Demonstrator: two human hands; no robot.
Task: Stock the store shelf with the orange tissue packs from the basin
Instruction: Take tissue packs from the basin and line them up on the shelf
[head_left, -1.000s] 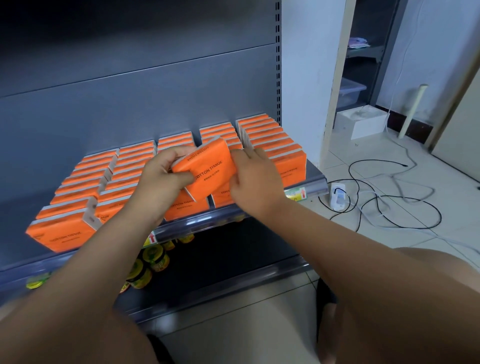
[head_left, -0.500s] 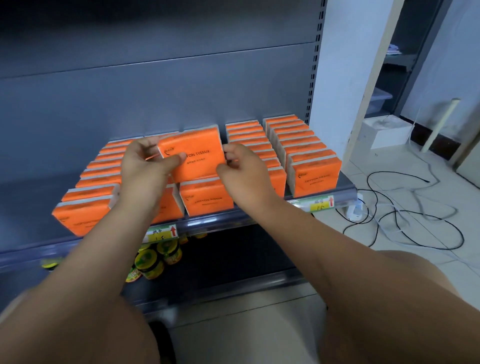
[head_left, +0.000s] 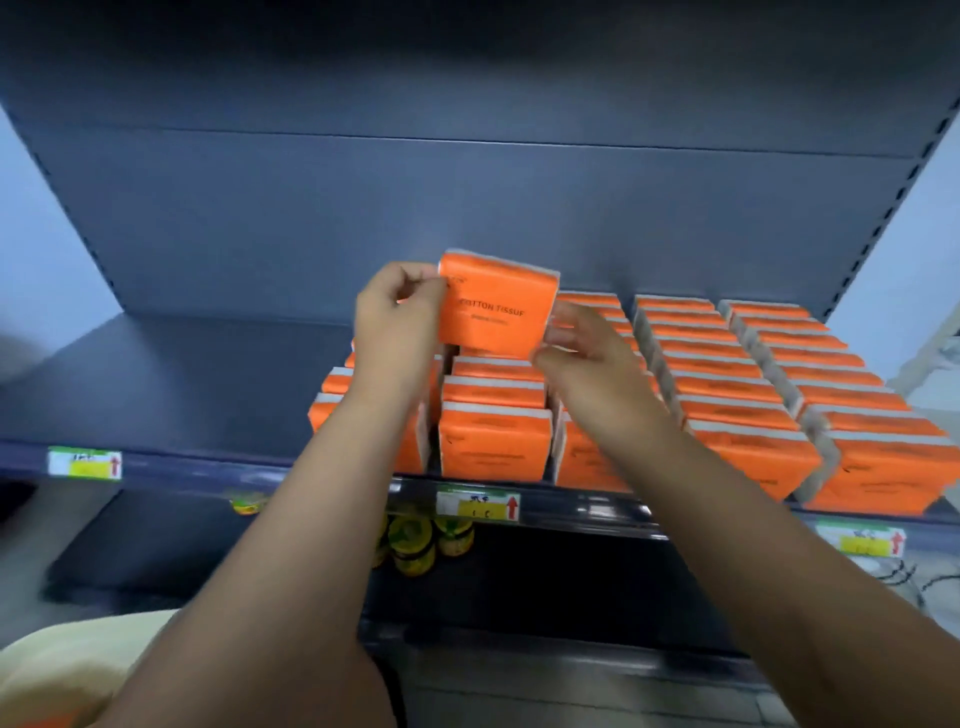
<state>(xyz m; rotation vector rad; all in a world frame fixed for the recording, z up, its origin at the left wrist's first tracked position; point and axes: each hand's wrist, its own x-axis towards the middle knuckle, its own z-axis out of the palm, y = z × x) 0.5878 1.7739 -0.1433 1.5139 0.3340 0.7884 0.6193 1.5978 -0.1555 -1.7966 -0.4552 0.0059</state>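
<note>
I hold one orange tissue pack (head_left: 497, 310) upright above the rows of orange packs (head_left: 737, 384) that stand on the dark shelf (head_left: 171, 374). My left hand (head_left: 400, 327) grips its left edge, fingers curled over the top corner. My right hand (head_left: 576, 345) pinches its lower right edge. The held pack hovers over the back of a middle row (head_left: 493, 415), its printed face toward me. The basin is out of sight.
The shelf's left part is bare dark metal. Price tags (head_left: 478, 505) sit along the front rail (head_left: 587, 506). Yellow-lidded jars (head_left: 413, 545) stand on the lower shelf. Cables (head_left: 914, 577) lie on the floor at far right.
The pack has been lifted higher and further back over the rows. My view has swung left, so the shelf's bare left part now shows.
</note>
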